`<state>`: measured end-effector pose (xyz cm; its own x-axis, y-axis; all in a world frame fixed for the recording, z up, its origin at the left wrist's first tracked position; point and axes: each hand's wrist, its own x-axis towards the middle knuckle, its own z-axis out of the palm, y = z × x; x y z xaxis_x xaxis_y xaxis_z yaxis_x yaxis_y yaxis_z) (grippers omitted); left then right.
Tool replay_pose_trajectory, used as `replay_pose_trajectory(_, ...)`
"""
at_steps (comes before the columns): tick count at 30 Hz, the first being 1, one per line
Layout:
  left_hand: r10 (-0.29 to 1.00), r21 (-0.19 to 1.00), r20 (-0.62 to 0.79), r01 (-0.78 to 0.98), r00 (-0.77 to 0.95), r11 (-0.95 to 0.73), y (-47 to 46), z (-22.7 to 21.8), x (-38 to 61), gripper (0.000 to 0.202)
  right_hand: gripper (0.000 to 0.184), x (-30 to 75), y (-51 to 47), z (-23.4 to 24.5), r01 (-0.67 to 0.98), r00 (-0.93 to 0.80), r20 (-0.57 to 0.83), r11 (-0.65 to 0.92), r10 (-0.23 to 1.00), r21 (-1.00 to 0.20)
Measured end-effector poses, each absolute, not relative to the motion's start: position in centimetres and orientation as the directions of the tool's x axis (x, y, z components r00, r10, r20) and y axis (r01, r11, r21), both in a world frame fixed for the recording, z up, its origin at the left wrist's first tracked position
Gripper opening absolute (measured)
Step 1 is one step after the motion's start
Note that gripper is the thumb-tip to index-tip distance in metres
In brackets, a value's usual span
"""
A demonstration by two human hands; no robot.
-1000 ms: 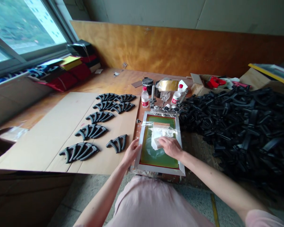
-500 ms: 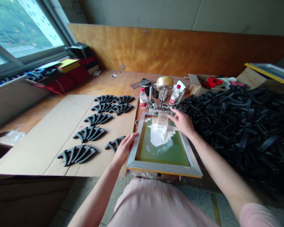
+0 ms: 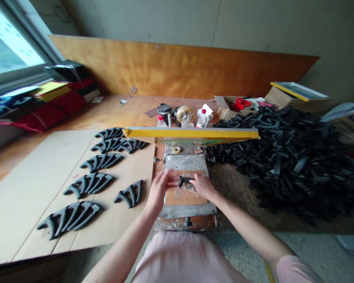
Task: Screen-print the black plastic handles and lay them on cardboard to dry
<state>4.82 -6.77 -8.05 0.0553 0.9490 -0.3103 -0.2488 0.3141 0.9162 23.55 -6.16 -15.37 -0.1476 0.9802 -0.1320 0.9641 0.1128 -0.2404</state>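
The left hand (image 3: 161,189) and right hand (image 3: 203,186) sit close together, the right gripping a black plastic part (image 3: 185,181) on a brown pad (image 3: 185,198). A raised yellow-edged screen frame (image 3: 190,133) spans the wooden desk (image 3: 129,106), beside a heap of black parts (image 3: 283,157), below a window (image 3: 14,43).

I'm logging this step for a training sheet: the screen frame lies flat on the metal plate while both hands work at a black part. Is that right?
No: the frame is not flat. The head view shows it raised above the metal plate, yellow edge up. The left hand and right hand are indeed at the black part.
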Motion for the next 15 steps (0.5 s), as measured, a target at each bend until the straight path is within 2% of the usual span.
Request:
replay_pose_trajectory(1, 0.854, 0.837, -0.475, -0.19, 0.213, 0.513, -8.6, -9.8, 5.4, 0.06, 0.022, 22.7, -6.9, -15.0, 0.958, -0.143, -0.098, 0.112, 0.985, -0.266)
replay_pose_trajectory(2, 0.775, 0.763, -0.572, -0.173, 0.27, 0.623, -10.2, -11.4, 5.9, 0.061, 0.021, 21.9, -7.7, -14.7, 0.945, -0.174, -0.042, 0.155, 0.984, -0.286)
replay_pose_trajectory(3, 0.746, 0.723, -0.593, -0.209, 0.302, 0.659, -11.5, -12.7, 6.2, 0.059, 0.019, 21.0, -8.6, -14.5, 0.923, -0.249, 0.023, 0.245, 0.968, -0.296)
replay_pose_trajectory(6, 0.76, 0.682, -0.62, -0.344, 0.195, 0.645, -13.0, -14.9, 5.5, 0.044, 0.017, 20.1, -10.0, -14.1, 0.775, -0.556, 0.139, 0.571, 0.82, -0.271)
replay_pose_trajectory(8, 0.775, 0.724, -0.631, -0.333, 0.032, 0.604, -12.7, -15.6, 2.8, 0.035, 0.019, 22.3, -8.9, -13.3, 0.746, -0.612, 0.138, 0.626, 0.779, -0.226)
replay_pose_trajectory(10, 0.776, 0.782, -0.614, -0.243, -0.145, 0.574, -12.2, -16.8, -1.3, 0.032, 0.02, 27.3, -6.4, -12.0, 0.863, -0.475, 0.111, 0.487, 0.873, -0.134)
replay_pose_trajectory(12, 0.731, 0.79, -0.607, -0.147, -0.312, 0.595, -12.1, -18.6, -6.1, 0.032, 0.022, 34.4, -3.6, -10.2, 0.984, -0.179, 0.11, 0.179, 0.978, 0.015)
replay_pose_trajectory(14, 0.649, 0.74, -0.628, -0.071, -0.429, 0.669, -12.2, -21.0, -10.4, 0.032, 0.029, 42.0, -2.0, -8.4, 0.981, 0.118, 0.166, -0.14, 0.979, 0.131)
replay_pose_trajectory(15, 0.626, 0.709, -0.627, -0.007, -0.464, 0.705, -12.2, -22.2, -12.2, 0.034, 0.033, 45.5, -1.8, -7.7, 0.954, 0.215, 0.179, -0.246, 0.96, 0.169)
